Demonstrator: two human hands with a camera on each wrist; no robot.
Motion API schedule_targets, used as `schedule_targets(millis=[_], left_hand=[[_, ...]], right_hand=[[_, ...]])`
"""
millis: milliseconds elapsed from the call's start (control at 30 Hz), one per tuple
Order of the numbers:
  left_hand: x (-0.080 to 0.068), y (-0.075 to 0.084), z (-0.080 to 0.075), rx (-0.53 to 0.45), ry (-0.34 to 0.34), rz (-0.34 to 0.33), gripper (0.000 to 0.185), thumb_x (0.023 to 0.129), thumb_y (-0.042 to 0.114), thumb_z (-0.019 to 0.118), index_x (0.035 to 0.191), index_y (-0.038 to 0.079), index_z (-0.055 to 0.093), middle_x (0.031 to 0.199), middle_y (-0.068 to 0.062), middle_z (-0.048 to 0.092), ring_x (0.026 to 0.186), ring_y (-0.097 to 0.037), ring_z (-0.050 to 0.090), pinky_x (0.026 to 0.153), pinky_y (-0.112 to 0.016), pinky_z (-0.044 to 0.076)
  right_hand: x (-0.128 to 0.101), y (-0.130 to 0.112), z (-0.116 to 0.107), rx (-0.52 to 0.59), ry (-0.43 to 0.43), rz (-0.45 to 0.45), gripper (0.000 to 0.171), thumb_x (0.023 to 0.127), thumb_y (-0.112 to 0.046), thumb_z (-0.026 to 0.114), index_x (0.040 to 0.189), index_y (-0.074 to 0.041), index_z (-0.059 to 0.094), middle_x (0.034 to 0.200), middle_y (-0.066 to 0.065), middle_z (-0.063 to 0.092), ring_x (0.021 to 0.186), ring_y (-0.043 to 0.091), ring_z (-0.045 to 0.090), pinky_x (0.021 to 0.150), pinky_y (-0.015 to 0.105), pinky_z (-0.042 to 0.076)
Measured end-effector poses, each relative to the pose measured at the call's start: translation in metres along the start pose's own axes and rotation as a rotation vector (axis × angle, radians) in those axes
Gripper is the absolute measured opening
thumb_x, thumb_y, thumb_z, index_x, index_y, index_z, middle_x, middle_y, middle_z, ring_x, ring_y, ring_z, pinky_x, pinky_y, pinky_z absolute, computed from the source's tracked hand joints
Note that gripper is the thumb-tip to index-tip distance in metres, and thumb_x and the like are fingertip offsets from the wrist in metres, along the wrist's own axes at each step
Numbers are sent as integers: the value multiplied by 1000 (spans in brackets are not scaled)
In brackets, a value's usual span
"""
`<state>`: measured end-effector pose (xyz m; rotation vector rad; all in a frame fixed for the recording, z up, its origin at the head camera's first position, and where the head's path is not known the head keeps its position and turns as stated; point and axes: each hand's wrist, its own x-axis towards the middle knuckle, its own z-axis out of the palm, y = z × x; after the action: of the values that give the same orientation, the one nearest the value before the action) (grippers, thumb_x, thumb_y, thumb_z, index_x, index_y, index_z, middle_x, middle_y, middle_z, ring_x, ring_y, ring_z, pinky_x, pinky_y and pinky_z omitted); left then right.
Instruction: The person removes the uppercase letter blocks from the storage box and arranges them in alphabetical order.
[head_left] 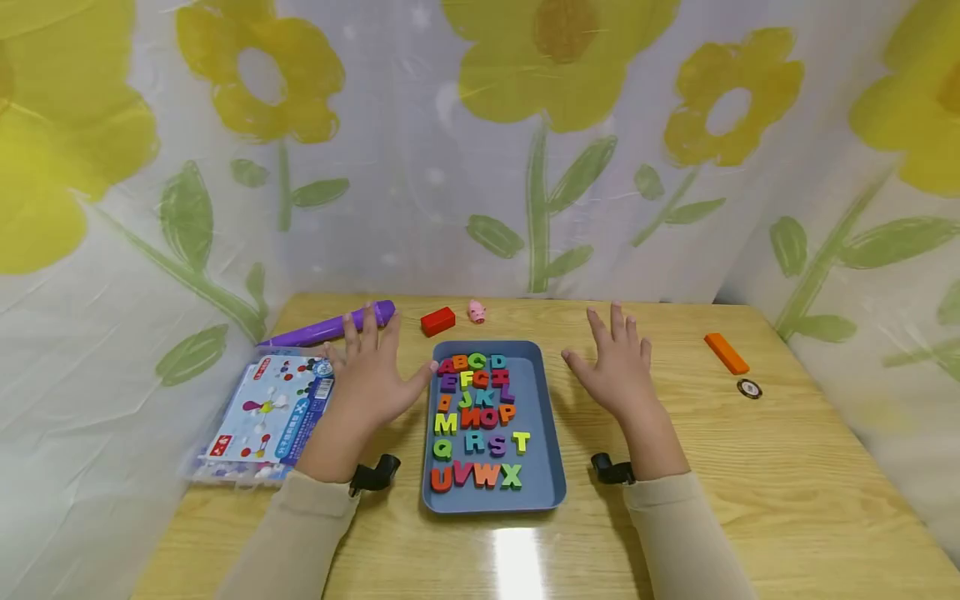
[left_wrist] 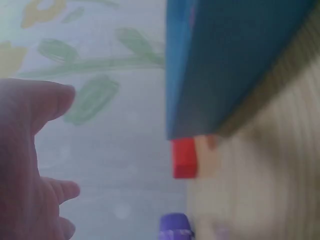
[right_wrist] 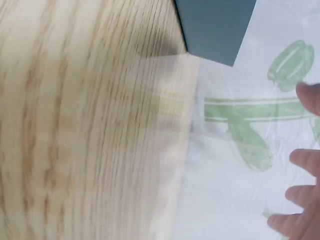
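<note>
Between the two hands stands a blue-grey tray [head_left: 542,467] with colourful letter pieces [head_left: 483,419] laid in rows from A to X. My left hand [head_left: 375,379] is raised with spread fingers just left of the tray, its thumb tip overlapping the tray's left rim in the head view. My right hand [head_left: 619,375] hovers to the right of the tray, fingers spread and holding nothing. In the left wrist view the left thumb [left_wrist: 52,99] and fingertips show apart from the tray side [left_wrist: 220,65]. The right fingers [right_wrist: 302,160] appear at the edge of the right wrist view.
Left of the tray lies a box with a molecule-model picture [head_left: 270,408]. Behind it is a purple tube with a wider end [head_left: 322,331]. A red block [head_left: 438,322] and a small pink pig figure [head_left: 476,312] sit behind the tray. An orange block [head_left: 726,353] and a round chip [head_left: 749,388] lie far right.
</note>
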<state>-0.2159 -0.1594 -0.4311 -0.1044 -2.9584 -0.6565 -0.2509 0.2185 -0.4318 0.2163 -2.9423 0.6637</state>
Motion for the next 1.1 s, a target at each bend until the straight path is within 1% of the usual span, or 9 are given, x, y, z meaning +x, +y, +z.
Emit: schedule_targets(millis=[133,267,367,467,600,767,867,967,1100], left_hand=[[-11,13,-16,-119,-2,59,88,104,60,61,175,20,27,185,-9,-6,169,-44,-8,125,-83,9],[-33,22,-27,-374,-26,67,67,107,42,66,167,21,44,182,-7,22,167,-40,23,126,-75,27],[-48,22,-21,-642,-91,-48,52,110,32,64,158,15,54,170,-11,47,158,-37,44,125,-62,39],[-57,17,-4,-944,-149,-247,41,112,23,61,149,6,60,155,-16,61,145,-33,58,121,-48,48],[-61,9,22,-1187,-151,-412,36,110,14,61,142,-4,61,127,-18,72,115,-24,72,99,-33,62],[-61,1,46,-1185,-164,-381,38,107,9,65,143,-4,61,95,-9,73,78,-15,68,69,-26,61],[-61,-1,54,-1148,-169,-341,43,105,8,68,147,-1,63,98,-11,74,77,-15,67,68,-26,60],[-62,0,59,-1112,-160,-321,45,103,7,72,147,2,65,106,-13,73,83,-14,68,70,-27,60],[-65,0,60,-1070,-148,-318,45,101,8,74,145,4,66,111,-13,69,85,-15,66,70,-28,61]], right_hand=[[0,-7,-4,36,75,-55,74,108,-40,65,168,-6,40,180,26,18,163,54,22,127,78,15],[5,-23,-13,55,106,-114,66,106,-32,68,162,-3,48,176,25,29,158,53,34,125,74,29],[12,-43,-24,60,93,-157,65,106,-31,70,162,-6,50,176,23,32,159,50,35,124,71,34],[21,-71,-30,57,54,-202,63,105,-33,70,161,-9,53,177,20,30,162,48,31,126,70,33],[37,-109,-27,43,-17,-286,60,105,-33,72,158,-11,57,176,18,33,161,45,33,127,66,34],[58,-147,0,-26,-169,-378,50,106,-30,72,150,-8,64,142,14,65,126,32,64,111,49,55],[67,-160,22,-76,-329,-359,43,106,-29,72,145,-9,69,124,9,75,101,25,69,96,43,60],[73,-167,44,-123,-462,-318,35,106,-30,73,136,-11,75,119,6,78,93,22,69,92,42,60],[77,-170,65,-183,-507,-299,31,105,-33,75,127,-12,79,120,3,77,95,19,68,94,41,60]])
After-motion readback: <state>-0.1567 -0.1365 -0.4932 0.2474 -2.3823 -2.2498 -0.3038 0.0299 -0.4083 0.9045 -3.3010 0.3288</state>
